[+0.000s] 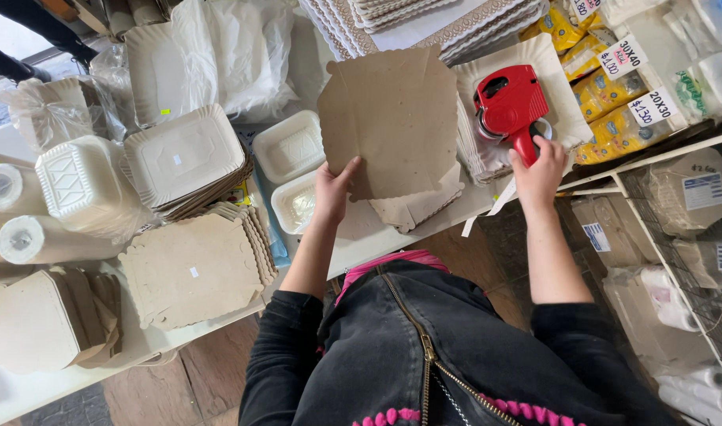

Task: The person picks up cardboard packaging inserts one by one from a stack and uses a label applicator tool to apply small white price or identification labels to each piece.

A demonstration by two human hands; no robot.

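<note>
Several stacks of disposable trays crowd the tabletop [29, 386]. Far left lie two paper rolls [18, 237] and a white foam container [81, 185]. Beside them sits a pile of white rectangular trays [183, 154], and below that a stack of brown scalloped cardboard trays [191, 268]. Two small white tubs [290, 146] stand just left of the person's arm.

The left hand [333, 189] grips the lower left edge of a flat brown cardboard sheet [392, 118], thumb on top, holding it tilted up over a few more brown pieces [416, 209] that lie on the tabletop.

Further right, the right hand [538, 170] is closed around the handle of a red label gun [509, 106], which rests over a white paper tray [546, 59] on a stack. Yellow packets [605, 95] with price cards lie beyond, and a wire shelf [692, 237] with wrapped goods stands at the far right.
</note>
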